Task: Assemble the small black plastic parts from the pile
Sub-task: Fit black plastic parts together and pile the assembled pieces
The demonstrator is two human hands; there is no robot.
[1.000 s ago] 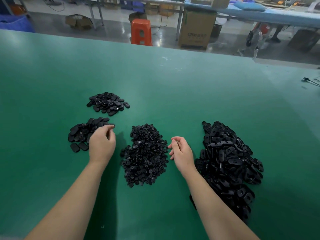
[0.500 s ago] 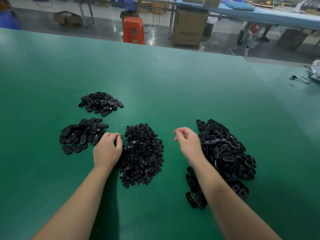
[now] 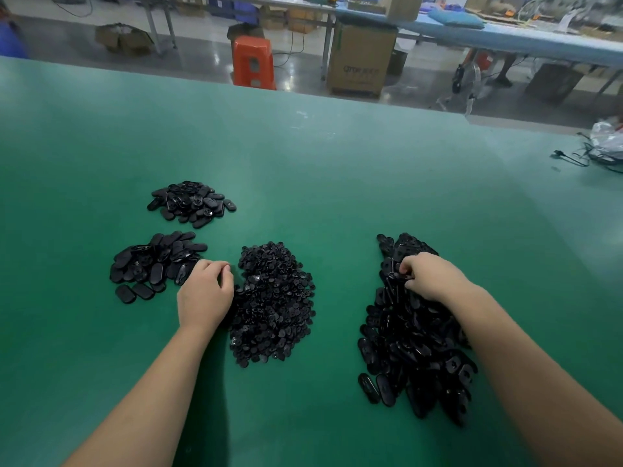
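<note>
Four heaps of black plastic parts lie on the green table [image 3: 337, 163]. A heap of small round parts [image 3: 276, 305] is in the middle. A big heap of oval shells [image 3: 414, 338] lies to the right. Two smaller heaps of oval pieces sit at the left, one near [image 3: 151, 261] and one farther back [image 3: 192, 203]. My left hand [image 3: 205, 291] has its fingers curled at the left edge of the round-part heap, pinching a small part there. My right hand [image 3: 428, 276] reaches into the top of the oval-shell heap, with finger and thumb pinching one shell.
A plastic bag with cables [image 3: 603, 146] lies at the table's far right edge. Beyond the table stand an orange stool [image 3: 253, 62], a cardboard box [image 3: 360, 62] and a long blue workbench [image 3: 505, 38].
My left hand moved from the near left oval heap to the edge of the round-part heap. My right hand swung right and forward onto the oval-shell heap and closed on a shell.
</note>
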